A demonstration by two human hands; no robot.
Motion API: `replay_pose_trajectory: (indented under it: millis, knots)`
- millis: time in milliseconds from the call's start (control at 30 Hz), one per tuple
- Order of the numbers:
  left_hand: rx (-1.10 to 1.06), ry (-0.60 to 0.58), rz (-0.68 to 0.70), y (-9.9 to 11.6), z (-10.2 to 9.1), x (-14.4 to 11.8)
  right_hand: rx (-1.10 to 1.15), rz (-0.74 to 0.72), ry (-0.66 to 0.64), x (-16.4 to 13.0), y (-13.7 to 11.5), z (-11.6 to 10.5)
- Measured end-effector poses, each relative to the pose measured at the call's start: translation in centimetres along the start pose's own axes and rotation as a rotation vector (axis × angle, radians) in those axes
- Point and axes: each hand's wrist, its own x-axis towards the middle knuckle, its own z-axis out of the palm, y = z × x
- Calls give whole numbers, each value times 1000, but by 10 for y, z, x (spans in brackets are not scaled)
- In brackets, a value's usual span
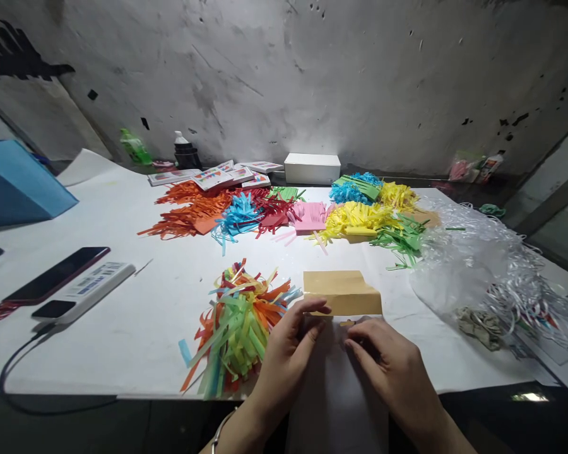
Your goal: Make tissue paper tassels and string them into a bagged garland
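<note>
Colours around the two hands

Beside the left hand [286,353] a fringe bundle [236,328] is showing orange, green, yellow and blue strips; just beyond both hands a tan paper flap [343,291] is lying on a white sheet [336,391] that is passing under the right hand [390,362]; far beyond, fringe piles [288,214] are glowing orange, blue, red, pink, yellow, green.

We see one hard light source near the white box [312,168] at the back; glare blooms on the wall just above it. The table [137,328] around the box is bright, while the near edge and the corners far from it are dim. Edges bow outward with wide-angle distortion. Both hands sit slightly soft, in shade.
</note>
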Motion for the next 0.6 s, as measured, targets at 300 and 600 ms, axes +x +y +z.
replay_pose_trajectory:
  millis: [300,600]
  knots:
    - [-59,20,-6,-3,0,-10,-227,131,404,-11,15,13]
    - [-35,89,113,-8,0,-17,130,261,338,-7,12,16]
